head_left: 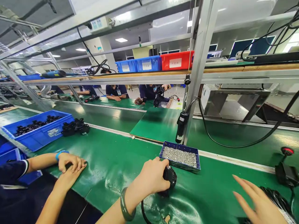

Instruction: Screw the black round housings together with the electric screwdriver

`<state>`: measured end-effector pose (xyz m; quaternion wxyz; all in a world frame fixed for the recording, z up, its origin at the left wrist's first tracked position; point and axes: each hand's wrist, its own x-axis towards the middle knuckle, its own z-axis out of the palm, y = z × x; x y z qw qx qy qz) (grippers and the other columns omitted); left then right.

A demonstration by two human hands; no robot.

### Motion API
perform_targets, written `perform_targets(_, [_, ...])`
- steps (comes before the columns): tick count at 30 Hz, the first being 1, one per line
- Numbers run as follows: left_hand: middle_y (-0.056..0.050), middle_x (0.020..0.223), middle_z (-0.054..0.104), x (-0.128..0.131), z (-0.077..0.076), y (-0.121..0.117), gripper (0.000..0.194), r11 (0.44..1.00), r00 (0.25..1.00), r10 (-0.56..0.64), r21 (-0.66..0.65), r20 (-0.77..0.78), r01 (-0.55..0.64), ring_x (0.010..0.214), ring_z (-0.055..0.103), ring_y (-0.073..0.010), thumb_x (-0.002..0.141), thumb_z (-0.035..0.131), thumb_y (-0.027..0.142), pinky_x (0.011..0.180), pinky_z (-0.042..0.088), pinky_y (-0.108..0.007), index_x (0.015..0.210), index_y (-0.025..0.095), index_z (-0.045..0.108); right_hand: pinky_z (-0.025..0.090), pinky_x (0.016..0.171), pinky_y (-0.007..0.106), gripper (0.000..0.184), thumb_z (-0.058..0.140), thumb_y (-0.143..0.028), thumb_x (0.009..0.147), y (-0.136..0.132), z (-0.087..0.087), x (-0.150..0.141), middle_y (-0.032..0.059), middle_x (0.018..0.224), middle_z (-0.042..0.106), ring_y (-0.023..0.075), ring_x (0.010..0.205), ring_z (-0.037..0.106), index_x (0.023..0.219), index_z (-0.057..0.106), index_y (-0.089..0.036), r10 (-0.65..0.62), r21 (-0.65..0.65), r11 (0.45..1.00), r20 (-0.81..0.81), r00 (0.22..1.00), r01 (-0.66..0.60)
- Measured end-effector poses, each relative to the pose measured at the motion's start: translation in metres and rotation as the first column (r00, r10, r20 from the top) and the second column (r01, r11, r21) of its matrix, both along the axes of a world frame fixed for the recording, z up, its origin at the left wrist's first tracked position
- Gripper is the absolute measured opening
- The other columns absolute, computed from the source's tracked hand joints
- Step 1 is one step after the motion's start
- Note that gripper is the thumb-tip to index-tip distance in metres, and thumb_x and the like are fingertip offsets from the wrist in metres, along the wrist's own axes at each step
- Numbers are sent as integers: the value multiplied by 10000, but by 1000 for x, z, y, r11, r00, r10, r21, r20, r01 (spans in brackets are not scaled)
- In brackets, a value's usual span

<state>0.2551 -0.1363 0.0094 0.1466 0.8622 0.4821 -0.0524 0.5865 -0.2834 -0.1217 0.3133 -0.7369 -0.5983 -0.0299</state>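
Observation:
My left hand (pixel 153 175), with a green bangle on its wrist, grips a black round plastic part (pixel 171 178) from above, close to the green mat. A black cable (pixel 145 214) runs below that wrist; where it joins the part is hidden. Just beyond the hand sits a small blue bin (pixel 198 161) full of small silvery metal pieces. At the lower right, my right hand (pixel 258 202) has its fingers stretched out and holds nothing. Beside it lies a bundle of black cable (pixel 277 199), partly covered by the hand.
A corded electric screwdriver (pixel 182 126) hangs over the small bin. To the left, a co-worker's hands (pixel 71 166) rest on the bench near black parts (pixel 75 127) and a blue crate (pixel 44 137). A black device with a red top (pixel 287 169) stands far right. A metal post (pixel 198 62) rises ahead.

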Motion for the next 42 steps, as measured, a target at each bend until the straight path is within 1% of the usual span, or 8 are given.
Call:
perform_targets(4, [-208,943,732,40,12,15,347,998,986,-57,-24,-158,54,910,711,-390,710,667,287,754,548,-421,1017,131,715,428,1142,499,709,615,-539,854,57,15,-105,93,1518,461,294,1395,447,1481,402,-284,381,-139,888,-315,869,-439])
perform_targets(8, [-207,888,748,38,13,41,418,990,987,-132,-57,-94,127,897,719,-371,817,593,486,756,553,-399,930,114,744,331,1202,497,1000,761,-337,690,97,8,-181,162,1565,367,304,1443,365,1524,241,-155,406,-50,857,-549,730,-514])
perform_targets(14, [-85,1002,751,-29,-20,82,565,834,906,139,-541,400,111,715,726,-194,956,315,571,564,543,-241,1187,181,653,366,1175,482,831,665,-228,692,116,-2,-171,135,1482,487,273,1368,470,1458,346,-174,508,25,780,-608,610,-625])
perform_targets(22, [-57,965,784,20,-91,120,207,973,933,-93,-166,347,159,917,718,-183,871,569,155,867,513,-252,954,177,758,398,1147,450,1060,692,-682,715,118,12,-128,157,1602,294,303,1444,365,1540,243,-190,570,-24,638,-658,493,-770])
perform_targets(25, [-109,954,783,54,-105,133,181,960,954,-202,-147,224,238,970,722,-246,799,664,82,917,522,-319,918,164,774,514,1000,379,627,351,-598,957,152,19,-106,146,1429,539,243,1257,574,1421,464,-192,524,-203,709,-490,697,-675])
perform_targets(28, [-232,933,757,75,-115,140,179,960,967,-237,-127,97,248,989,710,-373,663,795,55,891,550,-432,838,80,767,503,956,445,295,433,-265,975,195,11,-97,136,1049,718,249,1025,669,1020,699,-147,390,-439,765,-266,882,-471])
perform_targets(35, [-192,890,762,69,-124,139,171,966,961,-232,-81,150,246,945,724,-339,750,618,15,884,556,-447,776,115,754,552,791,341,136,716,-217,850,222,-12,-104,-8,788,690,141,778,660,758,653,-140,397,-635,657,-167,903,-406])
perform_targets(42, [-61,938,754,46,-118,132,202,999,833,20,-41,553,4,886,715,-185,842,537,77,854,565,-299,934,175,688,513,798,370,152,556,-111,869,204,-6,-96,23,793,706,178,783,663,793,679,-161,326,-458,806,-183,928,-374])
